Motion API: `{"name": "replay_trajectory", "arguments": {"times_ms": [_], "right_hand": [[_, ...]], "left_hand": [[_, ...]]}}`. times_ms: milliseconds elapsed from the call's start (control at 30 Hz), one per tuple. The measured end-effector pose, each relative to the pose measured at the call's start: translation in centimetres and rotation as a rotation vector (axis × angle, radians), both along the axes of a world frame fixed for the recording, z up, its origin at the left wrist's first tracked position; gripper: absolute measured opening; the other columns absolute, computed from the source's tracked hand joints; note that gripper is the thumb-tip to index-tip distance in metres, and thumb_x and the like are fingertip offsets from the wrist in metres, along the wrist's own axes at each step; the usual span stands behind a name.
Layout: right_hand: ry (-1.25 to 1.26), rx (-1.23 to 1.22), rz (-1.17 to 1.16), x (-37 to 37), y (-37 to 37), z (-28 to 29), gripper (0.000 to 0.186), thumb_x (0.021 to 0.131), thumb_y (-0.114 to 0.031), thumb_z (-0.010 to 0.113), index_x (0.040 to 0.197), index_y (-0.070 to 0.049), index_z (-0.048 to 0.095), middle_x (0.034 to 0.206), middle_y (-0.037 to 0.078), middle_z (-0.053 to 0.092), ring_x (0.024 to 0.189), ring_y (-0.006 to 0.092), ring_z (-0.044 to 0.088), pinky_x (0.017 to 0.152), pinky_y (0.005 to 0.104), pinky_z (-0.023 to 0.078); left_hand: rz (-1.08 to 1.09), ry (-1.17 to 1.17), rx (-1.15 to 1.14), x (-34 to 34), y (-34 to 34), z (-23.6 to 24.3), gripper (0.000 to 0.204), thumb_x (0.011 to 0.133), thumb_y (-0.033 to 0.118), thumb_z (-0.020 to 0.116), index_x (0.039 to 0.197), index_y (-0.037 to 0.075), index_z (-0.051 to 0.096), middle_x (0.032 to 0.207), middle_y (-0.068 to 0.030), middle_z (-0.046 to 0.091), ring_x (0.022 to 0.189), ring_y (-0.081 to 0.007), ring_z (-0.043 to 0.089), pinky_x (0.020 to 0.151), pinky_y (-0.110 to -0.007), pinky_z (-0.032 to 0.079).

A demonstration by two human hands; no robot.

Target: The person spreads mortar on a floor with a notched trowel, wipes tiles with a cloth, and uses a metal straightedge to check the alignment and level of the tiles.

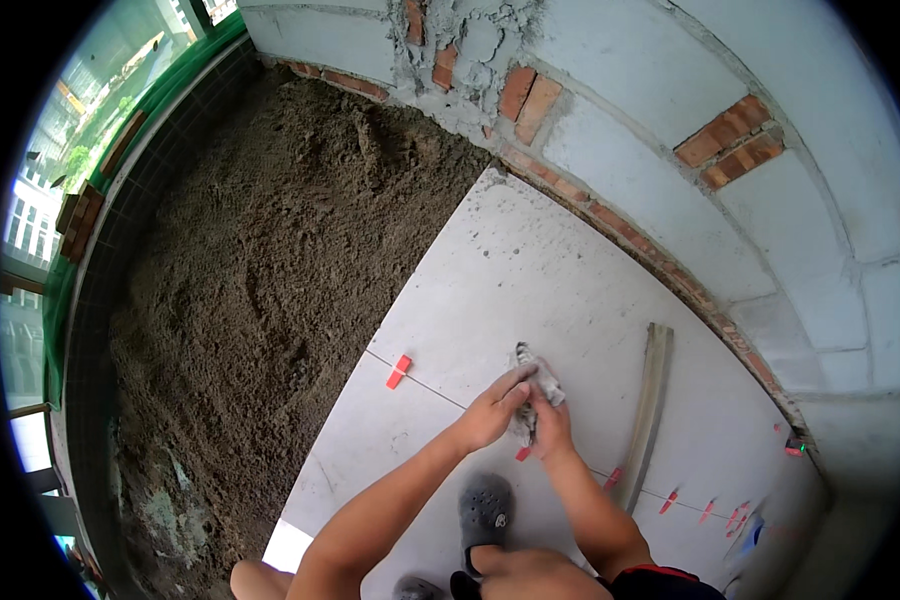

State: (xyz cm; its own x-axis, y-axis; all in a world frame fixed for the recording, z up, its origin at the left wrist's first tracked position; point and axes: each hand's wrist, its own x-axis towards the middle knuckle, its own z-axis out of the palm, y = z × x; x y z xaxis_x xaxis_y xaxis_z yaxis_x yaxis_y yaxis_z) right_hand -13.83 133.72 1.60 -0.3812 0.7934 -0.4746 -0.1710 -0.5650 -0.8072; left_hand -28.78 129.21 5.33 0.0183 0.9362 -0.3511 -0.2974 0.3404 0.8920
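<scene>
Cloth (pixel 549 382) — crumpled, greyish — held between left hand (pixel 494 410) and right hand (pixel 551 424).

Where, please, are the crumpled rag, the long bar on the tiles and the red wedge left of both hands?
Crumpled rag (pixel 549 379): head view, exposed upper part.
Long bar (pixel 647 413): head view, middle of its length.
Red wedge (pixel 399 371): head view, its middle.

the bare left forearm (pixel 385 505) slants up rightward, the bare right forearm (pixel 595 508) up leftward; the left hand (pixel 491 410) and right hand (pixel 551 426) meet in front, fingers bent inward in a grip.
</scene>
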Motion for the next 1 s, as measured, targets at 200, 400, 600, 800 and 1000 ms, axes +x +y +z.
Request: {"name": "replay_trajectory", "arguments": {"times_ms": [200, 400, 600, 800, 1000], "right_hand": [[-1.035, 0.466, -0.149, 9.0, 10.3, -3.3, 0.062, 0.092, -0.037, 0.059, 0.141, -0.002, 0.041, 0.137, 0.021, 0.046, 0.129, 0.0311, 0.043, 0.107, 0.0414, 0.034], [-1.738, 0.681, -0.105, 4.1, 23.8, -13.0, 0.079, 0.091, -0.058, 0.047, 0.148, -0.006, 0.029, 0.15, 0.025, 0.026, 0.139, 0.0408, 0.025, 0.113, 0.0505, 0.024], [-1.569, 0.7, -0.045, -22.7, 29.1, -10.5, 0.074, 0.09, -0.047, 0.054, 0.144, 0.0, 0.034, 0.148, 0.026, 0.026, 0.139, 0.0392, 0.023, 0.114, 0.0507, 0.021], [-0.876, 1.067, 0.118, -36.3, 27.8, -6.8, 0.054, 0.089, -0.014, 0.059, 0.139, -0.004, 0.043, 0.142, 0.019, 0.036, 0.133, 0.0376, 0.034, 0.109, 0.0462, 0.032], [-0.689, 1.072, 0.136, -17.8, 21.7, -3.9, 0.052, 0.092, -0.014, 0.056, 0.141, -0.005, 0.04, 0.145, 0.021, 0.033, 0.135, 0.0362, 0.035, 0.11, 0.0459, 0.032]], "left_hand": [[-0.077, 1.097, 0.059, -5.0, -0.3, -3.1, 0.057, 0.095, 0.038, 0.052, 0.139, 0.003, 0.042, 0.147, -0.0235, 0.035, 0.136, -0.0416, 0.033, 0.112, -0.047, 0.028], [-0.123, 1.342, -0.049, -5.0, -2.4, -10.3, 0.079, 0.09, 0.05, 0.052, 0.148, 0.003, 0.028, 0.155, -0.0208, 0.022, 0.145, -0.0385, 0.016, 0.116, -0.055, 0.014], [-0.099, 1.38, -0.091, -5.4, -3.0, -11.1, 0.079, 0.088, 0.053, 0.052, 0.147, 0.004, 0.032, 0.155, -0.0195, 0.025, 0.144, -0.0361, 0.02, 0.115, -0.054, 0.016], [-0.092, 1.356, -0.059, -4.7, -1.6, -11.2, 0.077, 0.088, 0.053, 0.051, 0.147, 0.006, 0.034, 0.154, -0.0174, 0.027, 0.144, -0.0336, 0.023, 0.115, -0.052, 0.017], [-0.07, 1.377, -0.111, -5.8, -3.3, -11.7, 0.075, 0.087, 0.052, 0.053, 0.146, 0.008, 0.036, 0.154, -0.0153, 0.029, 0.144, -0.0311, 0.025, 0.115, -0.051, 0.018]]}}
